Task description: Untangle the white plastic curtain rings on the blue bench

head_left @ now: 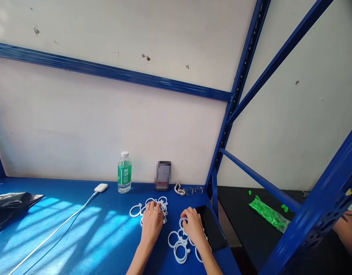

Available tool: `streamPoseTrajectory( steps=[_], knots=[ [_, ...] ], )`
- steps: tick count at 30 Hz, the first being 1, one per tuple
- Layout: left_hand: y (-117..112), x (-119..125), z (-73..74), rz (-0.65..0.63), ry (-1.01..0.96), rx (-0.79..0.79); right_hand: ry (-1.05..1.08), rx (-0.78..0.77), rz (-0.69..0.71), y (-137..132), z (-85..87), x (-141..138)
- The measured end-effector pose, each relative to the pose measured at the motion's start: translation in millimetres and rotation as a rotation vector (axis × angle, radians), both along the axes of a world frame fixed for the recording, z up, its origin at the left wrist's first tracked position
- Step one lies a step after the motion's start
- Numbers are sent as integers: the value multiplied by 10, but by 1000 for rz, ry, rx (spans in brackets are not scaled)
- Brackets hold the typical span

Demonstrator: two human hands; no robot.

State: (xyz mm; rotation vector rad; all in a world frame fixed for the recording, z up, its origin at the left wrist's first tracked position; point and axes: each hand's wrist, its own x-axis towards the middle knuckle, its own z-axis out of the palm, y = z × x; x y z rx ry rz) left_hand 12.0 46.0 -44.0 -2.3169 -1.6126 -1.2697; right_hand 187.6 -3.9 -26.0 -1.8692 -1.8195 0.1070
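Note:
My left hand [152,221] rests on a loose cluster of white plastic rings [135,211], its fingers bent down and closed among them. Each ring carries a small knob. My right hand [194,226] is over a second heap of the same rings [180,253], nearer the front edge. Thumb and forefinger there close on a white ring [183,222] at the heap's far side. Parts of both heaps are hidden beneath my hands. A large black phone or tablet [212,229] lies flat just right of my right hand.
Behind the rings stand a water bottle [125,175] and a blurred upright phone [162,176], with glasses [193,190] beside it. A white cable with a plug [100,187] crosses left. Blue rack posts [236,91] divide off a black table holding green pieces [269,214]; another person's arm [346,231] shows there.

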Motion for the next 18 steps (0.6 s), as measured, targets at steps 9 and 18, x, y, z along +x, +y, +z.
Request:
streamPoseTrajectory(
  steps=[9, 18],
  knots=[
    [-119, 85, 109, -353, -43, -45, 51, 66, 37, 18, -41, 16],
    [-248, 198, 189, -551, 38, -147, 167, 121, 74, 53, -20, 19]
  ],
)
